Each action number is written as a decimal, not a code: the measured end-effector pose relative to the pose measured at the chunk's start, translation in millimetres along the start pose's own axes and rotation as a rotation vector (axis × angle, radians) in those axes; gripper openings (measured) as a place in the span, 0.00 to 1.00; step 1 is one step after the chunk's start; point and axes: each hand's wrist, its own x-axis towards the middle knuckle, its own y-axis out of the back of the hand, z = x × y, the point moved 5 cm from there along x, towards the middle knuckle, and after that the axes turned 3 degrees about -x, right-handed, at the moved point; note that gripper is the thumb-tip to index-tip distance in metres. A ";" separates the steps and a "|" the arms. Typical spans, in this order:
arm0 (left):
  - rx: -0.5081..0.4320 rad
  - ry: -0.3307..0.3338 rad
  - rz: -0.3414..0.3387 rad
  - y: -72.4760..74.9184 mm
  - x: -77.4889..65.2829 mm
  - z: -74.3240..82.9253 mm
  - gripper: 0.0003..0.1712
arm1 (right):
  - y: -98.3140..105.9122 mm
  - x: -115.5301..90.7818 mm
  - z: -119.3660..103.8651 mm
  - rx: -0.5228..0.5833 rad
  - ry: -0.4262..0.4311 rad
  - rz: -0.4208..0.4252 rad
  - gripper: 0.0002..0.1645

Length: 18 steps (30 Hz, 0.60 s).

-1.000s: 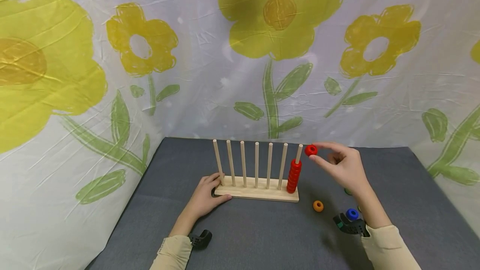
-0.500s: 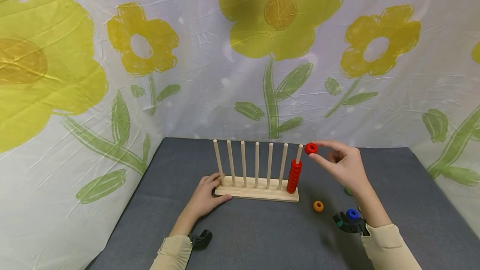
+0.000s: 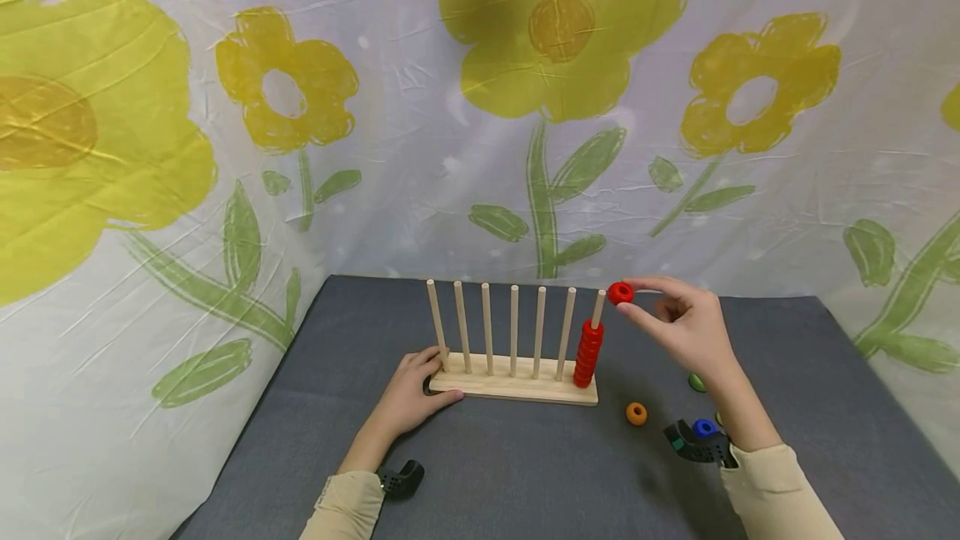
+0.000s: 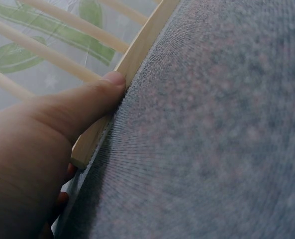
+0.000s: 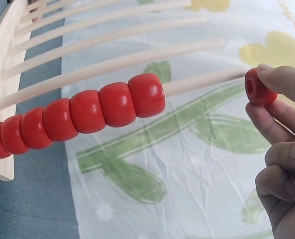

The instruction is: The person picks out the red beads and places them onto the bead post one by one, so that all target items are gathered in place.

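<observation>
A wooden peg rack [image 3: 517, 390] with several upright pegs stands on the table. My left hand [image 3: 408, 394] grips its left end, the thumb along the front edge and the fingers behind. In the left wrist view, the thumb [image 4: 97, 97] presses on the base's edge. A stack of red beads [image 3: 588, 354] fills most of the rightmost peg, whose bare tip [image 3: 598, 307] sticks out above. Between thumb and fingertips, my right hand [image 3: 686, 327] pinches another red bead [image 3: 620, 293]. That bead [image 5: 259, 87] is close beside the peg's tip, its hole turned towards the peg.
An orange bead [image 3: 636, 414] lies on the grey table to the right of the rack. A blue bead [image 3: 703, 427] and a green bead [image 3: 697, 382] lie near the right forearm, partly hidden. A flowered cloth [image 3: 405, 148] hangs behind the table.
The red bead in my right hand has risen slightly and shifted a little left, towards the peg's tip. My left hand and the rack have stayed in place.
</observation>
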 end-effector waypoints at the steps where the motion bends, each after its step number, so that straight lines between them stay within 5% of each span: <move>1: -0.001 0.001 0.000 0.1 0.0 0.0 0.43 | -0.2 0.2 -0.1 0.001 0.000 0.000 0.20; 18: -0.009 0.005 -0.005 0.7 -0.8 0.2 0.44 | -4.0 3.8 -5.2 0.020 0.015 0.004 0.21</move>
